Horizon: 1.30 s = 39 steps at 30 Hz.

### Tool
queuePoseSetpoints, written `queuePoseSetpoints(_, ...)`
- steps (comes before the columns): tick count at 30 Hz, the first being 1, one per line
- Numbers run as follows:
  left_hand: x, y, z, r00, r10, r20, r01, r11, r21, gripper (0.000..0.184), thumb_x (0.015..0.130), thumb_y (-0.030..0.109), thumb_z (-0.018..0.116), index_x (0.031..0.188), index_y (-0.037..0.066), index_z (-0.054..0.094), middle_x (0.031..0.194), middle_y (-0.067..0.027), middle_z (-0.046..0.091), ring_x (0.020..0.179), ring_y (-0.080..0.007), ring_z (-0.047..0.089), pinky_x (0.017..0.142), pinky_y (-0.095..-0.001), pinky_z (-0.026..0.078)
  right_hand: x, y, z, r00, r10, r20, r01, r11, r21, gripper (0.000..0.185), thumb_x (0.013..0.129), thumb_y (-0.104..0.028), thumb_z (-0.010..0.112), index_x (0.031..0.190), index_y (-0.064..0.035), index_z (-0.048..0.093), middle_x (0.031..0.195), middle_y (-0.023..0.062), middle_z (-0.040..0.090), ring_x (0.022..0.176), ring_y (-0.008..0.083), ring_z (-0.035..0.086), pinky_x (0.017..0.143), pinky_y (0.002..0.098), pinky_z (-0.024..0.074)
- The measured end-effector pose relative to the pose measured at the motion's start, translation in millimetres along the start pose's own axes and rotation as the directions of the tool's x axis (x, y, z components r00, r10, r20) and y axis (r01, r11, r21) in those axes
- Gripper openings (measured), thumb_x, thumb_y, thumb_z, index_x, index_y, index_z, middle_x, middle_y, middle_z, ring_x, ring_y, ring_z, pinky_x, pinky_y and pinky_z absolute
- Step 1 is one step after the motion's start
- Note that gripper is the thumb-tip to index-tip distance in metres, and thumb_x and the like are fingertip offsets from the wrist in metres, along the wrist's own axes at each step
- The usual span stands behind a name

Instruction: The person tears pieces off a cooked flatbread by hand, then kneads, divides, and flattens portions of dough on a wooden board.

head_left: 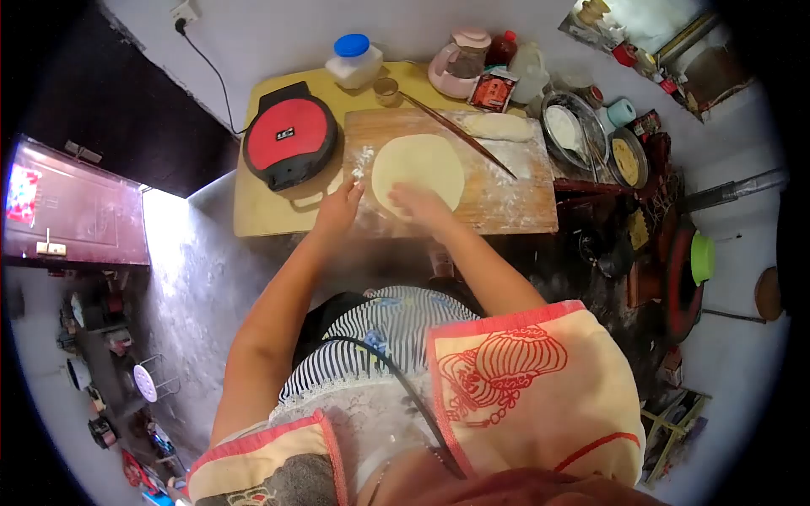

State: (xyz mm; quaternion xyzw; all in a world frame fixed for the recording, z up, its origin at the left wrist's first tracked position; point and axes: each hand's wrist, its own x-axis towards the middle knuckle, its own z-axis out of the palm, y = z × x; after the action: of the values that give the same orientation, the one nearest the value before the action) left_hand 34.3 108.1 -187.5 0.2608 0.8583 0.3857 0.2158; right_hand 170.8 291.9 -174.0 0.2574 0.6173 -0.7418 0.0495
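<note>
A round, flat sheet of dough (426, 164) lies on the floured wooden board (531, 198). Over the dough's lower part is my right hand (418, 205), blurred, its fingers too smeared to read. My left hand (340, 207) is at the board's left edge, just left of the dough, with fingers raised and apart and nothing in them. A thin dark rolling pin (464, 137) lies diagonally behind and right of the dough. Behind the pin rests a floury, elongated piece of dough (498, 126).
A red and black electric pan (289, 139) sits on the yellow table (253, 215) at left. Behind are a blue-lidded container (354, 63), small cup (386, 91), pink pitcher (460, 63) and red packet (493, 89). At right stand a flour bowl (567, 126) and another bowl (626, 160).
</note>
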Motion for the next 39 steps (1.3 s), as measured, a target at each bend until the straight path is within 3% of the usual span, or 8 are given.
queuePoseSetpoints(4, 11.4, 15.5, 19.8, 0.98, -0.077, 0.184, 0.072, 0.997, 0.036, 0.056, 0.101, 0.043, 0.052, 0.137, -0.001, 0.055, 0.132, -0.0224, 0.062, 0.125, -0.0354, 0.058, 0.104, -0.0402, 0.044, 29.3, 81.5, -113.5, 0.954, -0.117, -0.275, 0.034, 0.957, -0.289, 0.036, 0.094, -0.03, 0.063, 0.116, -0.0018, 0.067, 0.098, 0.0045, 0.068, 0.076, 0.0151, 0.059, 0.068, 0.0298, 0.0491)
queuePoseSetpoints(8, 26.8, 11.4, 42.2, 0.94, 0.126, 0.316, -0.203, 0.953, 0.227, 0.054, 0.101, 0.04, 0.054, 0.136, -0.001, 0.056, 0.134, -0.0212, 0.061, 0.125, -0.033, 0.058, 0.104, -0.0391, 0.044, 30.9, 88.9, -194.1, 0.919, -0.024, -0.393, -0.191, 0.845, -0.5, 0.036, 0.094, -0.026, 0.063, 0.12, -0.001, 0.065, 0.103, 0.009, 0.07, 0.083, 0.0175, 0.065, 0.072, 0.0314, 0.0524)
queuePoseSetpoints(11, 44.9, 39.8, 59.8, 0.925, -0.024, 0.378, -0.098, 0.95, 0.298, 0.051, 0.101, 0.037, 0.056, 0.135, -0.001, 0.057, 0.133, -0.0206, 0.062, 0.124, -0.0314, 0.059, 0.104, -0.0381, 0.045, 43.9, 115.9, -248.0, 0.894, -0.084, -0.44, -0.195, 0.812, -0.55, 0.038, 0.094, -0.024, 0.061, 0.126, -0.0021, 0.062, 0.11, 0.0122, 0.071, 0.095, 0.0219, 0.068, 0.082, 0.0342, 0.0533)
queuePoseSetpoints(19, 102.2, 77.0, 131.7, 0.901, -0.259, 0.348, 0.296, 0.954, -0.055, 0.049, 0.1, 0.034, 0.06, 0.136, 0.001, 0.057, 0.13, -0.0192, 0.064, 0.122, -0.0268, 0.06, 0.104, -0.0368, 0.044, 51.9, 62.6, -322.9, 0.895, -0.184, -0.407, -0.168, 0.706, -0.688, 0.031, 0.095, -0.023, 0.059, 0.122, -0.0093, 0.063, 0.116, 0.0132, 0.069, 0.105, 0.0326, 0.066, 0.09, 0.0407, 0.051)
queuePoseSetpoints(23, 121.3, 88.7, 162.1, 0.893, -0.225, 0.391, 0.293, 0.948, -0.123, 0.047, 0.101, 0.03, 0.058, 0.137, -0.001, 0.056, 0.127, -0.0188, 0.066, 0.12, -0.0259, 0.061, 0.103, -0.0359, 0.045, 52.0, 38.0, -338.9, 0.906, -0.139, -0.399, -0.225, 0.641, -0.734, 0.024, 0.095, -0.023, 0.058, 0.116, -0.013, 0.065, 0.111, 0.0132, 0.068, 0.103, 0.0347, 0.064, 0.087, 0.0442, 0.051)
queuePoseSetpoints(30, 133.3, 108.1, 185.7, 0.88, -0.162, 0.446, 0.213, 0.975, -0.065, 0.046, 0.102, 0.029, 0.058, 0.136, -0.001, 0.056, 0.123, -0.0181, 0.068, 0.115, -0.0243, 0.064, 0.1, -0.0352, 0.047, 51.0, 38.4, -351.3, 0.838, -0.449, -0.31, -0.118, 0.405, -0.907, 0.027, 0.088, -0.02, 0.068, 0.114, -0.013, 0.067, 0.109, 0.0115, 0.065, 0.106, 0.0341, 0.061, 0.093, 0.045, 0.0494)
queuePoseSetpoints(36, 132.9, 112.9, 186.4, 0.891, -0.175, 0.418, 0.204, 0.979, -0.026, 0.04, 0.1, 0.024, 0.055, 0.134, 0.003, 0.06, 0.126, -0.0168, 0.067, 0.114, -0.0265, 0.063, 0.099, -0.0366, 0.047, 66.8, 25.6, -350.3, 0.972, -0.087, -0.217, -0.145, 0.504, -0.851, 0.035, 0.087, -0.022, 0.069, 0.12, -0.0105, 0.064, 0.121, 0.0137, 0.06, 0.119, 0.0349, 0.053, 0.102, 0.0446, 0.0446)
queuePoseSetpoints(39, 130.6, 121.8, 181.4, 0.896, -0.192, 0.401, 0.213, 0.977, -0.01, 0.038, 0.099, 0.021, 0.053, 0.132, 0.004, 0.061, 0.127, -0.0165, 0.066, 0.113, -0.0279, 0.063, 0.098, -0.0373, 0.047, 84.6, 26.8, -365.3, 0.914, -0.32, -0.251, -0.091, 0.439, -0.894, 0.035, 0.087, -0.022, 0.07, 0.119, -0.0099, 0.064, 0.12, 0.0137, 0.061, 0.117, 0.0357, 0.054, 0.101, 0.0452, 0.0446)
